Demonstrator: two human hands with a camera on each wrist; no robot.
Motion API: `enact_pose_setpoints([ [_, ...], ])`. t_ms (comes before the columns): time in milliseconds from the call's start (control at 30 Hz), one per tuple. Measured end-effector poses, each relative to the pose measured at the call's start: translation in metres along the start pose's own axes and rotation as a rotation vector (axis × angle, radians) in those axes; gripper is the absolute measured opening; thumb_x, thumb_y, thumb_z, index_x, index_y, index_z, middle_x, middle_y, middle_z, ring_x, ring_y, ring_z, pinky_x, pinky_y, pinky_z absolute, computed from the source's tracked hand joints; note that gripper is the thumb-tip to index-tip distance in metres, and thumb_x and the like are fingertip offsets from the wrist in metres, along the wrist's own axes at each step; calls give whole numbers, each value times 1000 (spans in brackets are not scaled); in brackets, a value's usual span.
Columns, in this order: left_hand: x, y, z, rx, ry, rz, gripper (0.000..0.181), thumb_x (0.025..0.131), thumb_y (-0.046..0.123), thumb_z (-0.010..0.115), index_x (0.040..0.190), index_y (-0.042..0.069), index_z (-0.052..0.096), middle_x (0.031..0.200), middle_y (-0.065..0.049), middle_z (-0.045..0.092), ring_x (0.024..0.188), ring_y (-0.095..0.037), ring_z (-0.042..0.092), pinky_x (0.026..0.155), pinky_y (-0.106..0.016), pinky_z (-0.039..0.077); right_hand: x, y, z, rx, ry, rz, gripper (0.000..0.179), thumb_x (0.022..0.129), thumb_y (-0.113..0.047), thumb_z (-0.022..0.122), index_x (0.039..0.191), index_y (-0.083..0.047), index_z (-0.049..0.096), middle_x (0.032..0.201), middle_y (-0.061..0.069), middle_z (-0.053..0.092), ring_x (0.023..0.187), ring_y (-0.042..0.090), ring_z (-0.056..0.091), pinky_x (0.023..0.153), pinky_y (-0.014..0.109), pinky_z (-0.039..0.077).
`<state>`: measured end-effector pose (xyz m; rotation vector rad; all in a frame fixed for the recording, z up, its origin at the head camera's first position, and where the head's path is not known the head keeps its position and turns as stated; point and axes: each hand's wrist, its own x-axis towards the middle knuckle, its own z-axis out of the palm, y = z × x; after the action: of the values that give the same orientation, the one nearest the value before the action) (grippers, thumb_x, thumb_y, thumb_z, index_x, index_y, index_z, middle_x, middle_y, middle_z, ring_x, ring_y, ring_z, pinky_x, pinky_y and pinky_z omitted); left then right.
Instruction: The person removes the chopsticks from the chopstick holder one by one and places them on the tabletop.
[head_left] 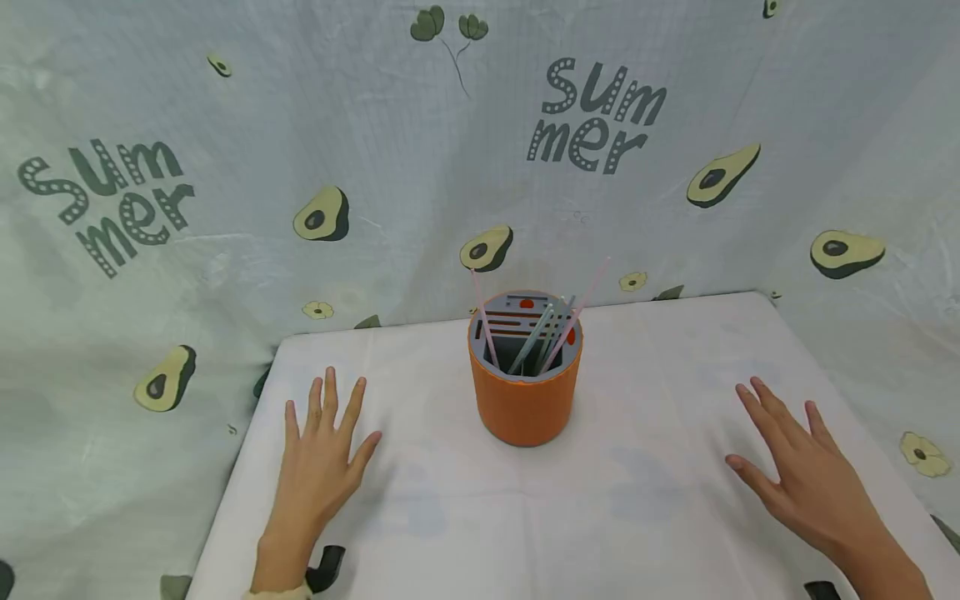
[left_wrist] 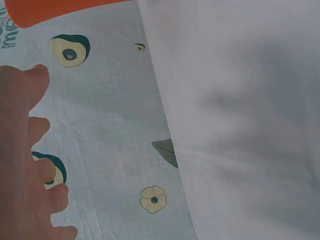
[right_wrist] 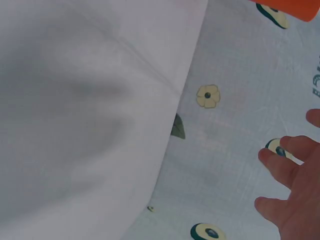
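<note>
An orange cylindrical pen holder (head_left: 525, 412) is seen upright near the far edge of the white-covered worktop (head_left: 525, 525), set between the two hands and touched by neither. It is topped by a grey slotted insert (head_left: 525, 298), marked with small red patches. In the dark front compartment, slim straw-like sticks are held at different slants: a pink stick (head_left: 484, 321) is leaned to the left, another pink stick (head_left: 585, 303) to the right, and pale green sticks (head_left: 532, 337) are clustered between them.

The left hand (head_left: 318, 467) is held over the worktop to the left of the holder, with fingers spread and nothing gripped. The right hand (head_left: 813, 479) is held likewise on the right, its fingers also spread and nothing gripped. Whether the worktop is touched by either hand cannot be told.

Behind, a pale cloth backdrop (head_left: 390, 275) is printed with avocados, flowers and the word "summer".
</note>
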<state>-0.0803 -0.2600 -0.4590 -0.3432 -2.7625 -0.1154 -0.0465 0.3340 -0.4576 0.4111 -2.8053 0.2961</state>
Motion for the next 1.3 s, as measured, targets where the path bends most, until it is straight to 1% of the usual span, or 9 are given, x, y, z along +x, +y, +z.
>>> enact_pose_setpoints([
  [133, 10, 9, -3, -24, 85, 21, 68, 108, 55, 41, 165, 18, 32, 170, -25, 27, 152, -47, 36, 118, -74, 26, 7, -3, 1, 47, 95, -47, 91, 94, -49, 72, 167, -19, 25, 174, 6, 27, 155, -15, 2, 134, 38, -3],
  [267, 20, 24, -6, -62, 199, 64, 68, 111, 58, 27, 159, 13, 43, 159, -22, 49, 141, -43, 53, 117, -70, 32, 16, -6, 2, 110, 199, -84, 82, 97, -54, 67, 163, -17, 37, 167, 5, 42, 149, -23, 11, 134, 31, 6],
  [367, 26, 34, -8, -93, 289, 92, 64, 111, 54, 30, 152, 9, 53, 143, -19, 65, 126, -41, 65, 115, -67, 37, 22, -10, 2, 170, 272, -97, 73, 100, -54, 63, 159, -14, 45, 158, 9, 54, 145, -25, 21, 133, 28, 12],
  [500, 36, 41, -14, -139, 360, 92, 59, 111, 51, 37, 146, 9, 60, 124, -17, 74, 114, -38, 69, 113, -64, 40, 30, -22, 6, 246, 344, -62, 62, 102, -45, 63, 154, -13, 52, 147, 14, 64, 142, -25, 28, 130, 22, 17],
  [700, 56, 52, -23, -244, 381, 90, 49, 108, 44, 50, 139, 10, 66, 118, -14, 75, 113, -36, 66, 109, -57, 43, 41, -43, 14, 388, 433, -24, 55, 104, -38, 62, 149, -8, 56, 139, 17, 67, 142, -15, 39, 120, 10, 25],
  [900, 76, 70, -27, -453, 389, 40, 35, 102, 24, 63, 133, 10, 70, 123, -9, 76, 117, -32, 66, 101, -54, 47, 59, -66, 22, 531, 499, -52, 47, 104, -29, 62, 145, -4, 59, 133, 20, 69, 137, -6, 53, 117, 10, 32],
  [1067, 91, 84, -27, -654, 383, -31, 29, 103, 20, 64, 131, 13, 71, 124, -6, 75, 115, -27, 65, 98, -49, 49, 73, -84, 25, 631, 494, -57, 43, 103, -15, 62, 145, -5, 59, 134, 17, 69, 129, 0, 60, 112, 10, 39],
  [1167, 101, 92, -25, -757, 365, -63, 29, 104, 21, 65, 131, 15, 71, 125, -4, 74, 115, -24, 64, 99, -45, 49, 81, -93, 23, 673, 459, -27, 45, 102, -10, 61, 147, -8, 58, 138, 13, 68, 126, 1, 62, 107, 9, 43],
  [1300, 109, 102, -23, -827, 333, -76, 32, 104, 23, 66, 134, 16, 70, 130, -2, 72, 117, -22, 62, 101, -42, 48, 92, -102, 24, 716, 409, 6, 46, 103, -11, 59, 148, -12, 57, 143, 8, 66, 126, 5, 63, 103, 8, 46],
])
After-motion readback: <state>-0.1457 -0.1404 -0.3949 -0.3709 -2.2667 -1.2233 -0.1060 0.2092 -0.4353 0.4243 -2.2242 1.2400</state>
